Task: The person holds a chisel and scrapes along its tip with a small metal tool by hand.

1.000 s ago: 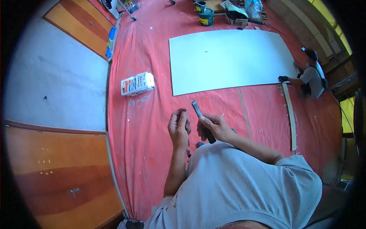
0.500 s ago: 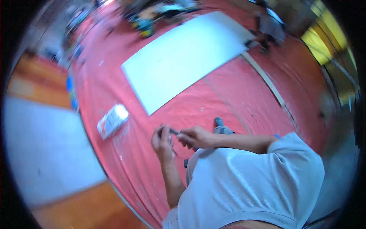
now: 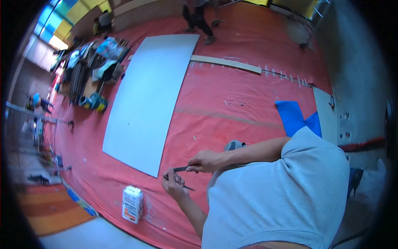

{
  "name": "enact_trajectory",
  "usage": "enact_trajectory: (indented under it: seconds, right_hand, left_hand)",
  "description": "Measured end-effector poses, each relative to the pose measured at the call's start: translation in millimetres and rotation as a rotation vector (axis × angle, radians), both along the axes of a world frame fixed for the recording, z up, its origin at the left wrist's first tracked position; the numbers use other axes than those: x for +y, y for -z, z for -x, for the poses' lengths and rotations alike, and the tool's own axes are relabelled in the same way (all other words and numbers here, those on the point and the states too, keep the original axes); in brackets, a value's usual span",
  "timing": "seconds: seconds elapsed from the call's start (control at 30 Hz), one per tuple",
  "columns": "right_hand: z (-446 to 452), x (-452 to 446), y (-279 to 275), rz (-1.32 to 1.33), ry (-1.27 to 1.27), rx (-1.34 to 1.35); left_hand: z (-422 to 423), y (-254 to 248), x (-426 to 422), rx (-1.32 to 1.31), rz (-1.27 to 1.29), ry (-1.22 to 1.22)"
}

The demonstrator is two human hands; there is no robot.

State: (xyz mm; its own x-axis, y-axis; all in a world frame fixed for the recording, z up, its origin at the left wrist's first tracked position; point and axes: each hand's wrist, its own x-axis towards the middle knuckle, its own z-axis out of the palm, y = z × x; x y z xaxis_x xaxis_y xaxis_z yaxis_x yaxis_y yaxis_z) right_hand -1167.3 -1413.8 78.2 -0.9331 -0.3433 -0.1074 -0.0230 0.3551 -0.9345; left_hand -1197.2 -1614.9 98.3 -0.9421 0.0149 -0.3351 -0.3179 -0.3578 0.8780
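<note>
My right hand (image 3: 203, 161) is closed round a slim dark tool (image 3: 180, 169) that looks like a utility knife. Its far end reaches the fingers of my left hand (image 3: 174, 184). Closed too, my left hand grips a thin dark stick (image 3: 189, 188), much like a pencil, that pokes out below its fingers. Whether the tool touches the stick is hidden by the fingers. Both hands are held in front of my body, above the red floor covering (image 3: 219, 137).
A large white board (image 3: 147, 95) lies ahead, with a narrow strip (image 3: 226, 63) at its far end. A white wrapped pack (image 3: 132, 204) stands left of my hands. Piled materials (image 3: 85, 68) lie beyond the board. Another person (image 3: 199, 18) stands near its far edge. Blue sheet (image 3: 292, 116) lies right.
My view has swung to the right, so the board and pack appear turned and the blue sheet shows. Both hands still hold their things close together.
</note>
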Motion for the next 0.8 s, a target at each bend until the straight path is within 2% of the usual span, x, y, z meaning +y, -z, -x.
enact_trajectory:
  seconds: [0.07, 0.17, 0.27, 0.4, 0.53, 0.6, 0.63, 0.7, 0.8]
  right_hand:
    - [-0.2, 14.3, -5.0, 0.004, 0.026, 0.023]
    - [1.3, 29.6, 3.0, 0.040, 0.037, 0.050]
    - [1.6, 36.5, 3.2, 0.105, 0.060, 0.052]
    - [-7.0, 101.1, 4.1, 0.141, 0.105, 0.036]
    - [-22.5, 149.2, 21.2, 0.213, 0.264, 0.052]
    - [-27.2, 173.8, 27.5, 0.059, 0.375, 0.156]
    - [-33.7, 187.0, 26.0, 0.062, 0.420, 0.161]
    - [-48.2, 214.0, 19.5, 0.185, 0.527, 0.074]
    - [-65.2, 239.3, 18.8, 0.186, 0.684, 0.096]
  left_hand:
    - [1.0, -13.2, 13.4, -0.063, 0.077, -0.013]
    - [10.8, 10.5, 15.0, -0.037, 0.046, 0.040]
    - [17.1, 8.9, 22.0, -0.013, 0.029, 0.058]
    - [27.3, 7.5, 86.6, 0.022, 0.087, 0.201]
    - [32.7, 3.5, 156.9, 0.030, 0.126, 0.285]
    - [39.4, 2.0, 194.1, 0.064, 0.164, 0.376]
    - [40.8, -0.1, 213.8, 0.066, 0.177, 0.419]
    - [44.3, -4.1, 252.7, 0.073, 0.191, 0.510]
    - [49.7, -10.7, 300.4, 0.120, 0.204, 0.682]
